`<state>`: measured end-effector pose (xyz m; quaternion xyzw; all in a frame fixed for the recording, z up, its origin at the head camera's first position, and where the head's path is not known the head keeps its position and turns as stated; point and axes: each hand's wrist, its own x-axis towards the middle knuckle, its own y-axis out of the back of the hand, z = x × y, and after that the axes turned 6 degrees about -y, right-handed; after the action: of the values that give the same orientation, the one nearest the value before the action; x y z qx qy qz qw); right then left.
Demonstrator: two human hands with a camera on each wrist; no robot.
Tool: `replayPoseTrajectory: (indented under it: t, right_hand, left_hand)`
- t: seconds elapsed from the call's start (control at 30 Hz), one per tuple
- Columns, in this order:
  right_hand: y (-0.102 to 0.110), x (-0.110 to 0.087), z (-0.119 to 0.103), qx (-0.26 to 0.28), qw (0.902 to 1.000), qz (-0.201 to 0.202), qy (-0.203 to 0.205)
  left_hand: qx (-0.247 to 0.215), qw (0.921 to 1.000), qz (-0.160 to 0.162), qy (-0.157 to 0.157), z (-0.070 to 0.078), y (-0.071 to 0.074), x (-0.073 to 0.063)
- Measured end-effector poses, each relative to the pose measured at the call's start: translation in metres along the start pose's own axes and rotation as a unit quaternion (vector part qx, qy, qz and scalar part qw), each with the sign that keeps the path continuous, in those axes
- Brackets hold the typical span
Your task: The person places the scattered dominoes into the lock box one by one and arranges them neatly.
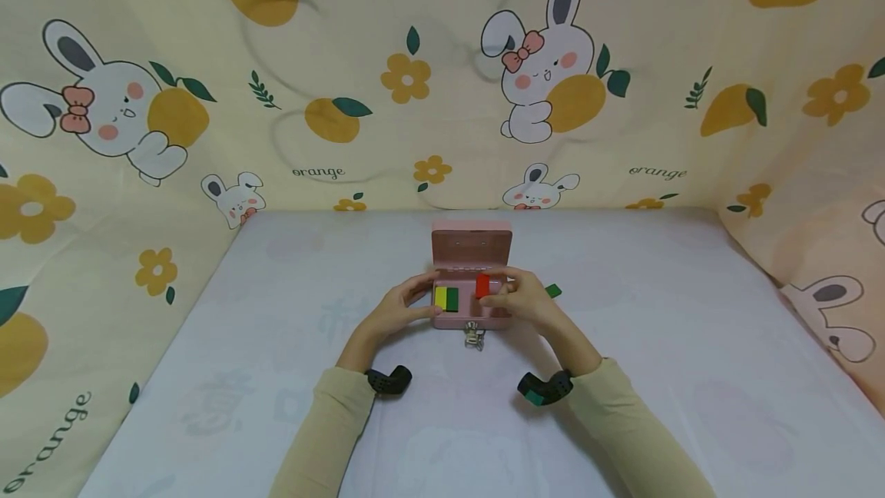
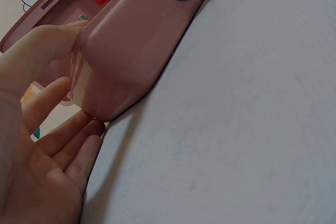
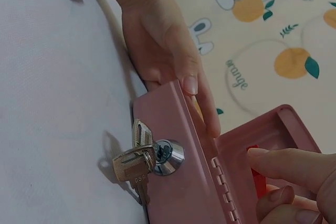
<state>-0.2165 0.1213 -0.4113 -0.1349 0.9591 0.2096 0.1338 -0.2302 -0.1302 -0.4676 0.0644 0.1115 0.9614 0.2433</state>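
Note:
A pink metal cash box [image 1: 456, 323] stands on the table with its lid raised at the back. Inside, at the left end, a yellow block [image 1: 440, 299] and a green block [image 1: 452, 300] lie side by side. My left hand [image 1: 392, 315] holds the box's left end, thumb at the front rim and fingers spread along the side. Between thumb and fingers of my right hand [image 1: 525, 300], a red block [image 1: 482, 286] is pinched, upright over the right half of the box. The right wrist view also has the red block [image 3: 258, 182] at the fingertips, before the lid.
Keys [image 3: 137, 163] hang from the round lock [image 3: 169, 157] on the box's front. Another green block [image 1: 553, 290] lies on the white tablecloth [image 1: 622, 313], just beyond the right hand. A printed cloth with rabbits and oranges [image 1: 442, 98] rises behind the table.

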Motion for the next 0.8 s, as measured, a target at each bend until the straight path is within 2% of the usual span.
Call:
replayPoseTrajectory:
  t: [0.27,0.8]
  right_hand:
    - [-0.003,0.003,0.001,0.01,0.9998,-0.009,0.017]
    - [-0.011,0.005,0.001,0.022,0.9995,-0.019,0.014]
  left_hand:
    - [-0.01,0.9999,-0.002,-0.002,0.0,0.001,0.0]
    - [-0.006,1.0,-0.003,-0.001,0.0,0.0,0.0]
